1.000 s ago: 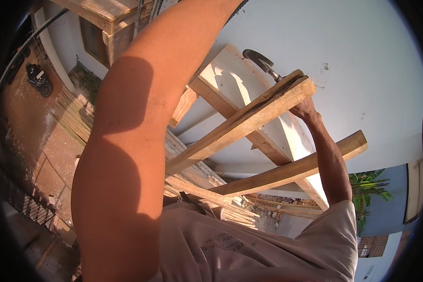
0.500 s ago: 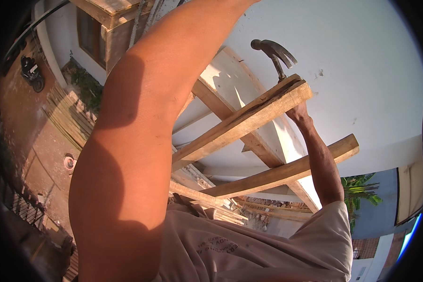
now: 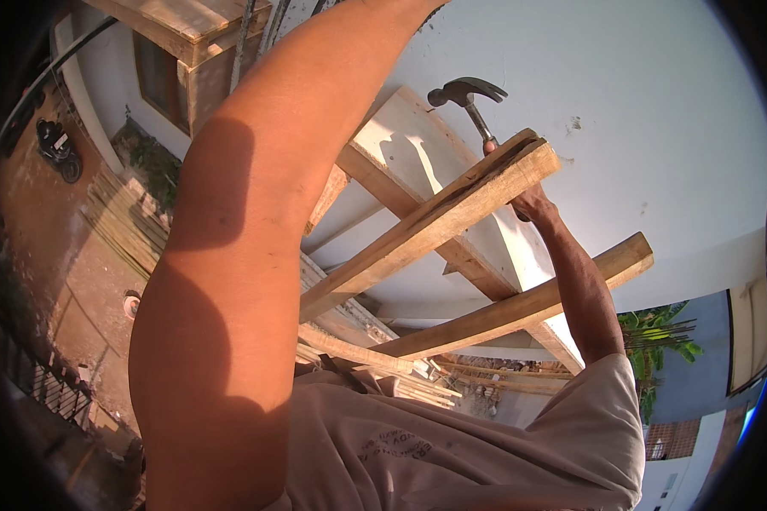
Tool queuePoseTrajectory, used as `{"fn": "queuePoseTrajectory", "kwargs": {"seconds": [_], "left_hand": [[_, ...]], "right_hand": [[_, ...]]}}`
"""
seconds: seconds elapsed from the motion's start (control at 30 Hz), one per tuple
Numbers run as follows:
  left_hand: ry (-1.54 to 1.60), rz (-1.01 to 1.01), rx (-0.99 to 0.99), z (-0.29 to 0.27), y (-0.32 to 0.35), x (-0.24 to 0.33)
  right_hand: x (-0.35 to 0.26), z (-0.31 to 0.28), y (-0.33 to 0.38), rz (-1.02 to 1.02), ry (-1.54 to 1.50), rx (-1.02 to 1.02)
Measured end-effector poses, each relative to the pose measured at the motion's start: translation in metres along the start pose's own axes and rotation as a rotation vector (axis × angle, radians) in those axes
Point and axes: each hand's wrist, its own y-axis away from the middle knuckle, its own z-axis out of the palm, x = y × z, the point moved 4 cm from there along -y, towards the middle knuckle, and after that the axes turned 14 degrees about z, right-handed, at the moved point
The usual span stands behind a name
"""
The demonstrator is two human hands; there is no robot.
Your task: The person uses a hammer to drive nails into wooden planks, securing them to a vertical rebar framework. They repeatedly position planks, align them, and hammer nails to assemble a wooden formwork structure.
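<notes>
My right hand [image 3: 530, 203] is closed round the handle of a claw hammer [image 3: 469, 92]. Part of the hand and handle is hidden behind the end of an upper timber beam [image 3: 452, 209]. Above that beam the hammer's head stands out, claw to the right, in front of the pale wall. My right forearm passes in front of a lower timber beam [image 3: 520, 307]. My left arm [image 3: 239, 230] fills the left middle and reaches up past the top edge, its hand outside the picture.
A crossing timber [image 3: 477, 264] runs behind the beams, next to a pale board [image 3: 400, 128]. The white wall [image 3: 656, 128] rises at the right. Far below on the left are stacked poles [image 3: 119, 221] and a parked motorcycle [image 3: 55, 145]. Banana-like leaves [image 3: 656, 341] show at the right.
The hammer has swung left and tilted, its claw now pointing more to the right. My right hand has shifted slightly left with it. The view has moved a little; my left arm stays raised.
</notes>
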Motion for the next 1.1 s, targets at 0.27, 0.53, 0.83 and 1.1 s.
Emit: {"fn": "queuePoseTrajectory", "kwargs": {"seconds": [0.27, 0.53, 0.83, 1.1], "left_hand": [[0.007, 0.013, 0.002, -0.001, 0.001, 0.0], [-0.01, 0.01, -0.005, -0.001, 0.003, 0.002], [0.029, -0.029, -0.018, -0.001, 0.003, 0.0], [-0.009, -0.008, -0.012, -0.002, 0.0, -0.001]], "right_hand": [[0.002, -0.015, -0.004, 0.205, -0.008, -0.071], [-0.002, -0.005, 0.005, 0.274, -0.024, -0.062], [0.004, -0.011, -0.003, -0.21, 0.138, 0.065], [0.031, -0.012, -0.012, -0.251, 0.494, 0.028]]}}
